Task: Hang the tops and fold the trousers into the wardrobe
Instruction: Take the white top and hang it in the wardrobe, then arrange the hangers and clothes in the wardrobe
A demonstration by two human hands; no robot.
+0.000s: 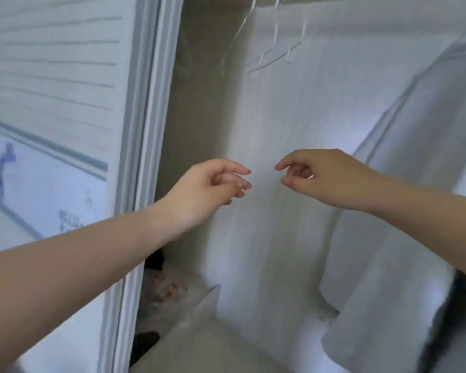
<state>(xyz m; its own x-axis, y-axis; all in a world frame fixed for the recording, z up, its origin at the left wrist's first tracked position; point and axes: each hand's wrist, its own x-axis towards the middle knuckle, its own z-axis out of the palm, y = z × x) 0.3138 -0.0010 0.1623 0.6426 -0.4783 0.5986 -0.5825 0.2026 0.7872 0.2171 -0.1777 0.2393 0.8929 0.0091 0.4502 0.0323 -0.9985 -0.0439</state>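
Neither grip has hold of anything: the left hand (pixel 210 187) and the right hand (pixel 320 176) hover side by side with fingers loosely curled, their fingertips pointing toward each other across a small gap, just in front of the middle of a white top (pixel 293 117) that already hangs in the wardrobe (pixel 199 103). Whether any fingertip brushes the cloth cannot be told from this view. The top hangs from a pale hanger (pixel 276 53) near the upper edge of the picture, with a thin wire hanger (pixel 236 40) bare beside it to the left. The step in hand looks like settling or straightening the hung top. To do that well, each hand should pinch only the front layer lightly and draw it outward and down evenly, so the fabric falls flat without dragging the shoulders off the hanger. A second pale garment (pixel 414 184) drapes close on the right, so the right hand should take care to catch one cloth only. The sliding door (pixel 65 103) stands just left of the left forearm, leaving little room for wide strokes.
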